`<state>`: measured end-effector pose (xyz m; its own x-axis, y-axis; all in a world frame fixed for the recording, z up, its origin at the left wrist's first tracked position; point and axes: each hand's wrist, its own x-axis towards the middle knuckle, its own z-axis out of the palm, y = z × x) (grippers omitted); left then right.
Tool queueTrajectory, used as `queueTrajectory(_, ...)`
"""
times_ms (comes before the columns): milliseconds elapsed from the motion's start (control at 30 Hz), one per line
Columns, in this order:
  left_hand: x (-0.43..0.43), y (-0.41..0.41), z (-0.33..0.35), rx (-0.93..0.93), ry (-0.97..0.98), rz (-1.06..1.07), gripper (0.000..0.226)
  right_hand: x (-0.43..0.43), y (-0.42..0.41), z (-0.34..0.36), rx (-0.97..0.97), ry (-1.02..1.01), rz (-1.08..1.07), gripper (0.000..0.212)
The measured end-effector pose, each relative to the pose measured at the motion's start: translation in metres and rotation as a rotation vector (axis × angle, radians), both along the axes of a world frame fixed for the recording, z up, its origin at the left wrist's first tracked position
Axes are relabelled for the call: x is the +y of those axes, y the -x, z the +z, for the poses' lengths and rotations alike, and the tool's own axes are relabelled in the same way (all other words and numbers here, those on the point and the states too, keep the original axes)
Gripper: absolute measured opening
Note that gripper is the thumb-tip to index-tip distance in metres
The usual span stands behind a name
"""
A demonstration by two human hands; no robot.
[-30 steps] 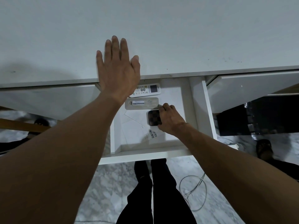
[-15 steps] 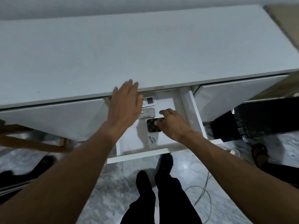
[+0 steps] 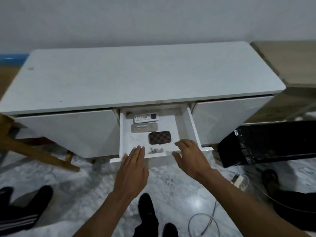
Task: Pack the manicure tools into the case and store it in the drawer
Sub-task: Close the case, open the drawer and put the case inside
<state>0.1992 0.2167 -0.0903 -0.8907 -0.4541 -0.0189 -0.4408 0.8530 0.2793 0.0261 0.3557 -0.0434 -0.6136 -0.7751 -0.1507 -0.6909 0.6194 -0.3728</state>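
Now | case (image 3: 160,137) released in drawer (image 3: 194,127) | 2 hands apparently at front

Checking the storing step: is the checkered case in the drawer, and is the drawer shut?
The case lies inside the drawer, closed. The drawer is open, pulled out, both hands at its front edge.

An open white drawer (image 3: 194,127) is seen in the middle of a white cabinet (image 3: 136,77). On the drawer bottom a checkered brown case (image 3: 160,137) is laid flat. Just behind it a grey flat holder (image 3: 144,127) is placed, and behind that a white remote control (image 3: 146,117). Some small metal pieces (image 3: 155,150) are scattered near the front edge.
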Motion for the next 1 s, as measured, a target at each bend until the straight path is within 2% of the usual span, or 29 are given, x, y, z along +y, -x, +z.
queueTrajectory(100, 0.012, -0.01, -0.008, -0.039, 0.053, 0.014, 0.066, 0.017, -0.015, -0.004, 0.012, -0.039, 0.017, 0.048)
queueTrajectory(233, 0.031, -0.014, -0.01, -0.072, 0.032, 0.083, 0.079, 0.033, -0.033, -0.012, -0.004, -0.111, 0.041, 0.066)
queueTrajectory(367, 0.047, -0.021, -0.016, -0.108, 0.001, 0.121, 0.107, 0.033, -0.041, -0.017, 0.003, -0.212, 0.041, 0.074)
queueTrajectory(600, 0.043, -0.012, -0.022, -0.128, 0.033, 0.16, 0.113, 0.024, -0.038, -0.019, 0.022, -0.282, 0.038, 0.083)
queueTrajectory(1000, -0.013, 0.041, -0.012, -0.2, 0.022, 0.177, 0.106, -0.031, 0.004, -0.022, 0.034, -0.251, 0.011, 0.087)
